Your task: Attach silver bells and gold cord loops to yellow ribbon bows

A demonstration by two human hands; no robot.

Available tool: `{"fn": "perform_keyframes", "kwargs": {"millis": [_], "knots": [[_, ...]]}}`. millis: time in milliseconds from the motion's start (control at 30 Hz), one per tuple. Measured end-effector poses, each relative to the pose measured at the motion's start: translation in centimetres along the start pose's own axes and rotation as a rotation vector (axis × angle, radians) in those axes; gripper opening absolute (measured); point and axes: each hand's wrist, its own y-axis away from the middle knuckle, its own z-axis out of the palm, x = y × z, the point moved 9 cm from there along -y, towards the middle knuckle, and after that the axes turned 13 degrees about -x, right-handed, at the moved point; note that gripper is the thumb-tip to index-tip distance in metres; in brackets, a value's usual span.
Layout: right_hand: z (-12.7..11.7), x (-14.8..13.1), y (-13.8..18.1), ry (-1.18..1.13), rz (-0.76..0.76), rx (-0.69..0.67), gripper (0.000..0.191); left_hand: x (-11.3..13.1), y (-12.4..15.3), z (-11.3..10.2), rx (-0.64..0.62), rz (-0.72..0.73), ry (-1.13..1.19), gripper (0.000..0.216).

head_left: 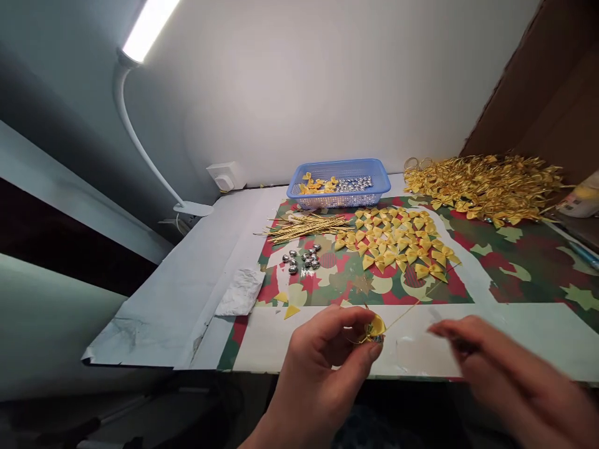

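Thumb and index finger of my left hand [322, 368] pinch a yellow ribbon bow [377, 325] over the table's front edge. A small silver bell [377, 338] shows below the bow, partly covered by my thumb, and thin gold strands stick out around it. From the bow a thin gold thread [412, 307] runs up to the right, toward the laid-out bows. My right hand [486, 355], smeared by motion, hovers to the right with its fingers pinched together. A small pale, blurred shape shows at its fingertips; what it is I cannot tell.
Many yellow bows [397, 240] lie in rows on the patterned sheet. Left of them are gold twist ties [304, 228] and silver bells [311, 257]. A blue basket [339, 201] stands behind. Gold ornaments [491, 187] heap at right. A crumpled tissue [241, 292] and lamp [135, 134] are left.
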Motion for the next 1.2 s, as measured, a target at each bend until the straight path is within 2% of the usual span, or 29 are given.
{"fn": "perform_keyframes", "kwargs": {"millis": [33, 100, 200, 367, 500, 600, 767, 1000, 1200], "knots": [[1.9, -1.3, -0.4, -0.06, -0.042, -0.1, 0.02, 0.0, 0.2, 0.0, 0.01, 0.009, 0.002, 0.018], [4.3, -3.1, -0.6, -0.137, -0.077, -0.174, 0.022, 0.0, 0.5, -0.1, 0.017, 0.026, 0.015, 0.019], [5.5, -3.8, -0.5, -0.096, -0.068, -0.155, 0.028, 0.2, 0.9, -0.2, 0.007, 0.076, 0.036, 0.02], [5.4, -3.9, -0.3, 0.106, -0.102, -0.087, 0.029, 0.3, 1.3, -0.9, 0.034, 0.058, 0.035, 0.021], [5.4, -4.3, -0.3, 0.219, -0.172, -0.085, 0.031, 0.4, 1.4, -1.0, 0.021, 0.062, 0.014, 0.022], [5.3, -4.5, -0.5, 0.281, -0.166, -0.07, 0.033, 0.5, 1.6, -1.2, 0.04, 0.083, -0.002, 0.023], [5.3, -4.9, -0.8, 0.304, -0.167, -0.049, 0.032, 0.7, 1.8, -1.4, 0.069, 0.099, -0.046, 0.023], [5.4, -4.7, -0.8, 0.256, -0.128, -0.034, 0.031, -0.2, 1.4, -0.9, 0.007, -0.026, 0.167, 0.02], [5.2, -5.0, -0.8, 0.249, -0.193, -0.026, 0.03, -0.6, 1.2, -0.4, -0.057, -0.043, 0.197, 0.018]]}}
